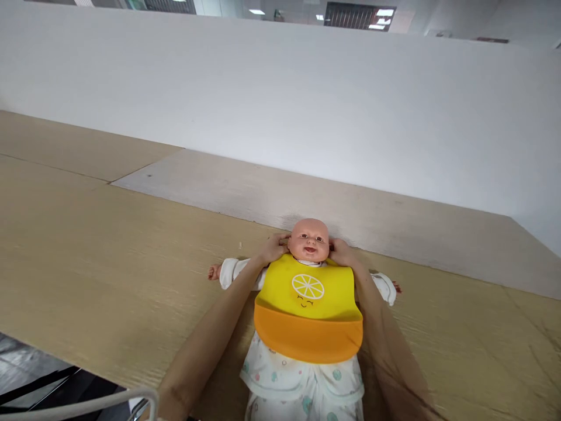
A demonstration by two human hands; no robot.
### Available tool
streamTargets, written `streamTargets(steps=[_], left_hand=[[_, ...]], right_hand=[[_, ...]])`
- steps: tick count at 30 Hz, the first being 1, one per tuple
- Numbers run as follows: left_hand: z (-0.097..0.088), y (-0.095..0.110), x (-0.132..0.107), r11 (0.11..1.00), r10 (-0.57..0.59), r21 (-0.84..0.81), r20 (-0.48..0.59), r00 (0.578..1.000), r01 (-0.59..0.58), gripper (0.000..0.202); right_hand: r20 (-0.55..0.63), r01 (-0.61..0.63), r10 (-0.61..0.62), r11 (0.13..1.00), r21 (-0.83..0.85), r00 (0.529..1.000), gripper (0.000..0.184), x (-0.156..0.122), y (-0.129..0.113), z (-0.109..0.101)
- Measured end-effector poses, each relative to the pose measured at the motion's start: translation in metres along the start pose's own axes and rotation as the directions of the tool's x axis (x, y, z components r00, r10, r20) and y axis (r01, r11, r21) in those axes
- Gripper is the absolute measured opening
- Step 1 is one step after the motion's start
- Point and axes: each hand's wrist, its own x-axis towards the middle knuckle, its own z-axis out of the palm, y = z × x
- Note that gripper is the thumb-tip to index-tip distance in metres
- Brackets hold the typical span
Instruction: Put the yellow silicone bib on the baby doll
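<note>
Fingers of left hand [274, 248] and right hand [342, 252] clasp one bib [309, 301] at the neck of one doll [309, 240]; open bench [109, 263] lies outward of them.

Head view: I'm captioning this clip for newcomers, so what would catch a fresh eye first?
The bright yellow and orange bib, printed with a lemon slice, stands out on the doll lying face up on the wooden table. Next come the left hand and right hand, one at each side of the doll's neck.
</note>
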Motion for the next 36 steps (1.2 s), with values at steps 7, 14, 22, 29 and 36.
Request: streamTargets(steps=[7, 14, 22, 29, 36], left_hand=[[-0.001, 0.002, 0.000, 0.999, -0.030, 0.024, -0.002, 1.000, 0.030, 0.039], [0.000, 0.007, -0.003, 0.999, -0.051, -0.012, 0.008, 0.999, 0.051, 0.044], [-0.005, 0.021, -0.007, 0.992, -0.009, 0.128, 0.032, 0.999, 0.005, 0.045], [-0.013, 0.035, -0.017, 0.972, -0.048, 0.233, 0.132, 0.990, 0.017, 0.060], [-0.014, 0.020, -0.026, 0.882, -0.043, 0.471, 0.033, 0.999, 0.022, 0.055]], right_hand=[[-0.040, -0.018, 0.020, 0.999, 0.047, 0.999, 0.034, 0.004, 0.010, 0.005], [-0.062, -0.057, 0.061, 0.996, 0.072, 0.996, 0.027, 0.003, 0.006, 0.004], [0.032, -0.115, 0.110, 0.974, 0.195, 0.993, 0.018, -0.005, -0.001, -0.010], [0.290, -0.241, 0.131, 0.891, 0.385, 0.948, 0.047, -0.031, -0.021, -0.038], [0.293, -0.372, 0.288, 0.881, 0.292, 0.912, 0.057, -0.046, -0.009, -0.031]])
